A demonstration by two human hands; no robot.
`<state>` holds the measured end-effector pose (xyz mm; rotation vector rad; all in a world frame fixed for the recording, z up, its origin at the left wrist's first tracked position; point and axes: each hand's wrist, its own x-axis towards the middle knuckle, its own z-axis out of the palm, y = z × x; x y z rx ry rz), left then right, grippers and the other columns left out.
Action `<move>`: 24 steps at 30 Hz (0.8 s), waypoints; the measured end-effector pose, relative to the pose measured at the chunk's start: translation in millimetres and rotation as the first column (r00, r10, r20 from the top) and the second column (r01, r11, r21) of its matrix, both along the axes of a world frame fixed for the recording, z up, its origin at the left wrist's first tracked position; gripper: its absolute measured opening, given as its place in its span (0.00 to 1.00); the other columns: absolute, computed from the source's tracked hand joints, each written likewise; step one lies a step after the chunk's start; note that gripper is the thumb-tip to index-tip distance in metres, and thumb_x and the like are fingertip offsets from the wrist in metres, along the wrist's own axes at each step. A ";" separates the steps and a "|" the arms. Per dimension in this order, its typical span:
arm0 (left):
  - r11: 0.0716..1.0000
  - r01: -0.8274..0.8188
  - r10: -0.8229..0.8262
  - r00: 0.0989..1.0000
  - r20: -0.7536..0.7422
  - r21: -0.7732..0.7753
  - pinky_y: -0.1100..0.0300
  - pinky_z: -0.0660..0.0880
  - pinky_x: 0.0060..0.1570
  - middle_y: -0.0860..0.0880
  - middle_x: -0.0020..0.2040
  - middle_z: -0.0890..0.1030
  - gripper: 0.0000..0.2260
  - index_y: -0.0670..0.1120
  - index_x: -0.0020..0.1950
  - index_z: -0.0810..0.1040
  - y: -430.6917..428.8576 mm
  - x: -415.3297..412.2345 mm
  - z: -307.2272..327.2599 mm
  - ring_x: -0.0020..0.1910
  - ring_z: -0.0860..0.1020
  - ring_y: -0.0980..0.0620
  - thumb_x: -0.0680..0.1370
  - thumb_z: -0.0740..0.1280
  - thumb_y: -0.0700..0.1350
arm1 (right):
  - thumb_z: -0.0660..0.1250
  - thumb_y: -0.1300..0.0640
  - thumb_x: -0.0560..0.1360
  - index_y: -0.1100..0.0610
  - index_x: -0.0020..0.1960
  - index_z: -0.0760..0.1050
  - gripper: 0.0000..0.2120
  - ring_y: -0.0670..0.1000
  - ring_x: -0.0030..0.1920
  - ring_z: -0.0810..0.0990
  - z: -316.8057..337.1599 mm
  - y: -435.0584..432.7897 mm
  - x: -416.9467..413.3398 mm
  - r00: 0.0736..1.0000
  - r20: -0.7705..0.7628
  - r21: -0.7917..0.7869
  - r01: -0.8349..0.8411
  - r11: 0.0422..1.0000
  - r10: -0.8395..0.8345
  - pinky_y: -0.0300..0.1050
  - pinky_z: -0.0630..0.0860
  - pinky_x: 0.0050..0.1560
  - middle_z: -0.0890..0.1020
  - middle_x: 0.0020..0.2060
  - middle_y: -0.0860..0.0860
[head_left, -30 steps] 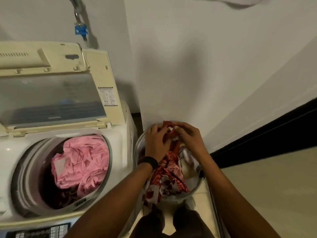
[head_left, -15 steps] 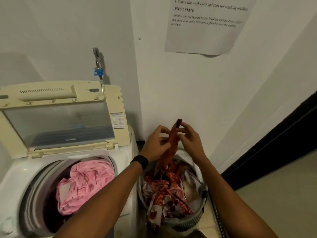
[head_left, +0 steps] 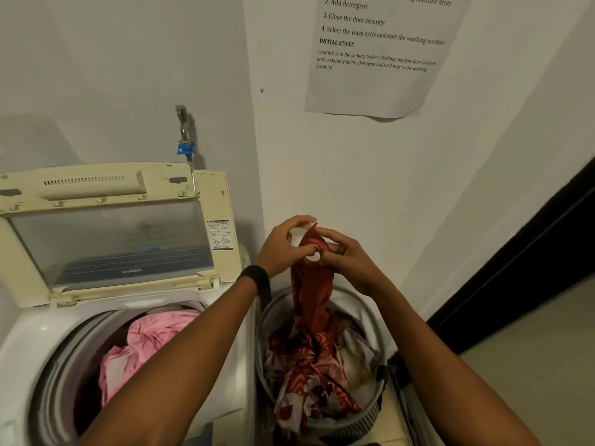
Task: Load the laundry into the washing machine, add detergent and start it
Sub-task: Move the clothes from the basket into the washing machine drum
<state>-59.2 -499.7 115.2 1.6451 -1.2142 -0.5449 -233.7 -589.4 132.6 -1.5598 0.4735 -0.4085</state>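
Note:
A top-loading washing machine [head_left: 35, 329] stands at the left with its lid [head_left: 106, 233] raised. Pink laundry [head_left: 141, 346] lies in its drum. To its right sits a round grey laundry basket [head_left: 380, 378] with red-and-white patterned clothes. My left hand [head_left: 283, 244] and my right hand [head_left: 346, 259] both pinch the top of a red patterned garment [head_left: 310, 294], held up above the basket. The garment's lower part still hangs down into the basket.
A white wall rises right behind the basket, with a printed instruction sheet [head_left: 376, 56] taped on it. A tap with a blue fitting [head_left: 185, 146] is above the machine. A dark strip [head_left: 521, 252] runs along the wall at the right, beside a tiled floor [head_left: 531, 365].
Both hands rose from inside the basket, drawing the red garment upward. The view tilted up, bringing the instruction sheet into sight.

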 end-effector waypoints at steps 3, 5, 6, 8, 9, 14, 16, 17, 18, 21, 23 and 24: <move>0.999 0.032 -0.034 0.997 0.066 0.032 0.59 0.75 0.55 0.53 0.46 0.85 0.14 0.48 0.52 0.84 -6.0 7.1 8.9 0.49 0.82 0.55 0.69 0.74 0.53 | 0.66 0.70 0.78 0.52 0.69 0.75 0.23 0.58 0.53 0.85 -4.4 7.1 4.4 0.996 0.057 -0.010 0.067 0.998 -0.067 0.55 0.81 0.54 0.85 0.55 0.58; 0.999 0.004 -0.007 0.996 0.089 0.037 0.57 0.75 0.53 0.53 0.42 0.84 0.10 0.48 0.46 0.83 -8.2 10.9 11.9 0.46 0.81 0.53 0.69 0.76 0.50 | 0.70 0.67 0.76 0.48 0.71 0.70 0.27 0.60 0.56 0.84 -13.4 16.2 9.8 0.992 0.074 -0.024 0.100 0.995 -0.097 0.56 0.83 0.55 0.82 0.60 0.57; 0.999 -0.012 0.009 0.995 0.097 0.039 0.59 0.75 0.52 0.54 0.41 0.83 0.09 0.48 0.45 0.81 -7.6 12.4 13.4 0.44 0.81 0.54 0.70 0.77 0.48 | 0.73 0.64 0.75 0.45 0.70 0.67 0.30 0.60 0.57 0.83 -16.7 20.6 10.5 0.989 0.065 -0.027 0.136 0.990 -0.134 0.56 0.83 0.55 0.78 0.62 0.56; 0.999 -0.029 0.026 0.995 0.092 0.038 0.65 0.73 0.45 0.59 0.36 0.80 0.09 0.49 0.42 0.79 -3.7 17.9 14.6 0.37 0.77 0.59 0.71 0.78 0.45 | 0.77 0.58 0.72 0.42 0.68 0.64 0.33 0.60 0.58 0.82 -24.3 23.0 4.8 0.977 0.025 -0.016 0.212 0.977 -0.211 0.58 0.83 0.55 0.74 0.62 0.55; 0.999 -0.038 0.035 0.996 0.081 0.033 0.68 0.72 0.42 0.60 0.34 0.78 0.09 0.49 0.42 0.78 -0.6 20.8 16.0 0.35 0.75 0.61 0.72 0.78 0.43 | 0.79 0.57 0.71 0.43 0.67 0.66 0.32 0.58 0.58 0.82 -31.7 19.2 -1.2 0.980 -0.023 -0.019 0.196 0.980 -0.197 0.59 0.83 0.55 0.75 0.62 0.54; 0.993 -0.101 0.101 0.995 -0.005 -0.058 0.64 0.76 0.42 0.49 0.39 0.80 0.09 0.44 0.44 0.75 9.1 33.7 25.8 0.39 0.78 0.54 0.75 0.75 0.42 | 0.75 0.37 0.72 0.43 0.62 0.80 0.21 0.47 0.55 0.85 -80.8 9.6 -30.9 0.822 -0.551 -0.220 -0.312 0.924 0.147 0.55 0.80 0.62 0.86 0.55 0.44; 0.984 -0.169 0.168 0.986 -0.017 -0.062 0.63 0.76 0.42 0.49 0.39 0.81 0.08 0.44 0.45 0.75 10.7 35.3 25.3 0.39 0.78 0.55 0.76 0.75 0.41 | 0.73 0.40 0.75 0.48 0.58 0.84 0.16 0.49 0.51 0.87 -80.9 4.5 -35.9 0.879 -0.475 -0.211 -0.153 0.965 0.035 0.58 0.81 0.60 0.88 0.51 0.47; 0.978 -0.201 0.200 0.980 -0.020 -0.055 0.62 0.77 0.43 0.48 0.41 0.82 0.08 0.43 0.47 0.76 11.5 35.6 23.6 0.40 0.79 0.55 0.77 0.75 0.42 | 0.73 0.43 0.77 0.51 0.56 0.84 0.14 0.50 0.50 0.87 -72.9 2.0 -35.0 0.903 -0.429 -0.203 -0.074 0.976 -0.021 0.58 0.82 0.59 0.88 0.49 0.49; 0.972 -0.230 0.229 0.973 -0.032 -0.040 0.61 0.79 0.45 0.48 0.42 0.83 0.08 0.44 0.49 0.77 12.3 35.4 21.0 0.41 0.81 0.53 0.77 0.75 0.44 | 0.72 0.46 0.78 0.52 0.56 0.85 0.12 0.50 0.50 0.87 -60.4 0.8 -32.8 0.924 -0.378 -0.207 -0.021 0.978 -0.060 0.57 0.82 0.58 0.88 0.48 0.49; 0.957 -0.288 0.283 0.945 -0.163 -0.009 0.55 0.81 0.43 0.43 0.39 0.84 0.09 0.44 0.47 0.77 9.5 29.5 13.0 0.36 0.82 0.50 0.78 0.75 0.47 | 0.67 0.51 0.82 0.48 0.54 0.84 0.06 0.45 0.48 0.86 -29.7 -4.5 -21.7 0.967 -0.243 -0.345 -0.007 0.939 -0.082 0.45 0.81 0.53 0.87 0.46 0.44; 0.953 -0.301 0.298 0.927 -0.227 0.021 0.56 0.81 0.43 0.44 0.39 0.84 0.09 0.44 0.49 0.78 5.9 21.3 10.5 0.36 0.82 0.51 0.77 0.75 0.47 | 0.65 0.55 0.83 0.48 0.52 0.81 0.06 0.44 0.46 0.84 -23.8 0.4 -10.5 0.976 -0.169 -0.434 0.052 0.899 -0.138 0.42 0.79 0.47 0.85 0.45 0.42; 0.950 -0.308 0.310 0.923 -0.229 0.044 0.57 0.81 0.44 0.46 0.41 0.85 0.11 0.44 0.52 0.79 4.4 16.7 8.4 0.38 0.83 0.52 0.77 0.75 0.48 | 0.64 0.57 0.83 0.49 0.53 0.79 0.07 0.44 0.47 0.84 -23.9 3.9 -6.5 0.978 -0.123 -0.443 0.099 0.891 -0.170 0.41 0.79 0.48 0.85 0.45 0.43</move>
